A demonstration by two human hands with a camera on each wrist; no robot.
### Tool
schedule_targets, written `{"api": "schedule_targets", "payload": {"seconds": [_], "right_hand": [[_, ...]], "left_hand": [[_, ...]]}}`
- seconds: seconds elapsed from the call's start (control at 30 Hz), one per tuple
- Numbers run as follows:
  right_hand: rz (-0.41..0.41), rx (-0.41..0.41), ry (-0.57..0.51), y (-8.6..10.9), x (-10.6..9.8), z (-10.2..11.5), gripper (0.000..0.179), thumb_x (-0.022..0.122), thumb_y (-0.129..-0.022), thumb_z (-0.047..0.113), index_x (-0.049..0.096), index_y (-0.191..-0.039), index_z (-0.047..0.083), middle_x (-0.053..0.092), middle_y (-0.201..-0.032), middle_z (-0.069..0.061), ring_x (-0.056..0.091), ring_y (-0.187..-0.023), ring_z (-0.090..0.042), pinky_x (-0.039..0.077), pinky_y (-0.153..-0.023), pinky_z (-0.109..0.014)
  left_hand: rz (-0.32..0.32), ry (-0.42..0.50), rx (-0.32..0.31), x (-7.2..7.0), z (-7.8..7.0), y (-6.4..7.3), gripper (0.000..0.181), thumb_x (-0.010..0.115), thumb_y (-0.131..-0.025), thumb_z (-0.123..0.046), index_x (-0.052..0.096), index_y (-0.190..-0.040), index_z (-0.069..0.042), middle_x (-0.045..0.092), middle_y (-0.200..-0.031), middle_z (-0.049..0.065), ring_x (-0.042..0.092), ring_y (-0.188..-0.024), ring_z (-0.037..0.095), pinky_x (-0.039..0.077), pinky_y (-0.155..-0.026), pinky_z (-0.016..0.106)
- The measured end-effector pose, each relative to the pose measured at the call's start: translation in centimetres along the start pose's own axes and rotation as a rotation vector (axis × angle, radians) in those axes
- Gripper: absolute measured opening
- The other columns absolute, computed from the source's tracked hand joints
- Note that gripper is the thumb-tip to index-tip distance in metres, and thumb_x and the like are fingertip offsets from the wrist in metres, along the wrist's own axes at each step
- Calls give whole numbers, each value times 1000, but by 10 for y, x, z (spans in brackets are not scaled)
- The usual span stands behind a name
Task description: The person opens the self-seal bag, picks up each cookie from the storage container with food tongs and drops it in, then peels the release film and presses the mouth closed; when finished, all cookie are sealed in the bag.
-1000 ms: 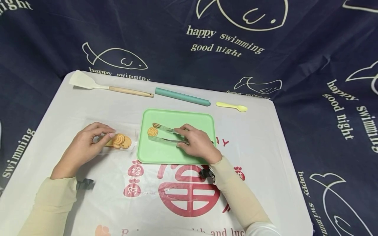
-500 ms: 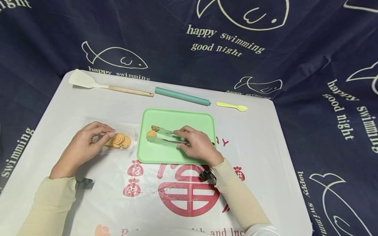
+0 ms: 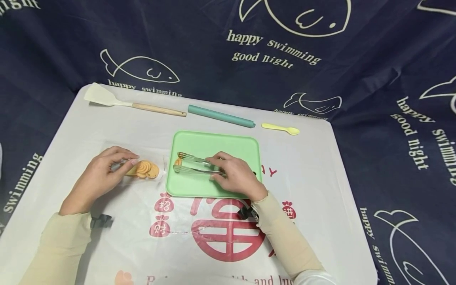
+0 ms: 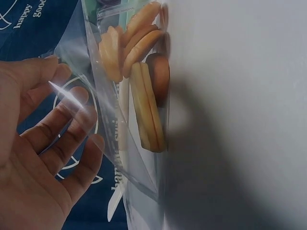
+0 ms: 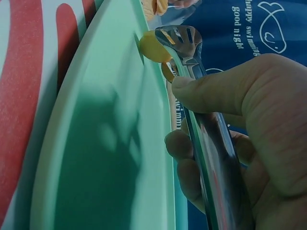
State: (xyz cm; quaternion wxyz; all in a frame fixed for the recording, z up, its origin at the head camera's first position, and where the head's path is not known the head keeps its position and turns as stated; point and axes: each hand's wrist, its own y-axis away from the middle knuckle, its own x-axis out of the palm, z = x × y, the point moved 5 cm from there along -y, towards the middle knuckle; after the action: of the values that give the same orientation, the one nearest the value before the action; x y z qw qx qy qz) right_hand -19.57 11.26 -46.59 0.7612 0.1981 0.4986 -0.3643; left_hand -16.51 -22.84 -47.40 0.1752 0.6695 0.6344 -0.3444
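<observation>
Your left hand (image 3: 103, 170) reaches in from the lower left of the frame, bent over the open end of a clear bag (image 4: 141, 165) lying on the tabletop (image 3: 117, 126). Your right hand (image 3: 236, 174) comes from the lower right and hangs over the right half of the green tray (image 3: 213, 188) at centre frame.

Fingers: your left thumb and fingers are curled close together and pinch the bag's film; the bagged cookies (image 3: 145, 169) sit right of them, just left of the tray. Your right thumb and fingers grip the metal tongs (image 3: 203, 171), one on each arm. The tongs are apart, slotted ends pointing left.

The loose cookie (image 3: 177, 161) is near the tray's left rim, between the slotted ends and partly covered by them. Contact between tongs and cookie: cannot tell. In the right wrist view one slotted end overlaps its edge.

Against the frame from 1.0 s ago: your tongs have shifted left, and the cookie now lies nearer the left rim with less of its swirled face showing. Your left hand and the bag hold about the same position.
</observation>
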Motion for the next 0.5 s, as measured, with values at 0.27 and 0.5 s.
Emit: {"api": "schedule_targets", "payload": {"seconds": [0.27, 0.5], "right_hand": [[27, 15, 11, 0, 6, -5, 47, 76, -93, 25, 64, -138, 20, 61, -124, 7, 50, -66, -2, 46, -63, -26], [37, 6, 73, -2, 11, -6, 47, 75, -94, 26, 63, -139, 21, 60, -124, 8, 49, -64, -3, 45, -58, -26]], "left_hand": [[8, 5, -7, 0, -2, 0, 15, 71, -99, -20, 77, -106, -9, 66, -107, 0, 59, -104, 21, 41, -86, 40], [-4, -1, 4, 0, -2, 1, 12, 71, -98, -18, 77, -104, -9, 66, -106, 0, 60, -105, 23, 42, -87, 43]]}}
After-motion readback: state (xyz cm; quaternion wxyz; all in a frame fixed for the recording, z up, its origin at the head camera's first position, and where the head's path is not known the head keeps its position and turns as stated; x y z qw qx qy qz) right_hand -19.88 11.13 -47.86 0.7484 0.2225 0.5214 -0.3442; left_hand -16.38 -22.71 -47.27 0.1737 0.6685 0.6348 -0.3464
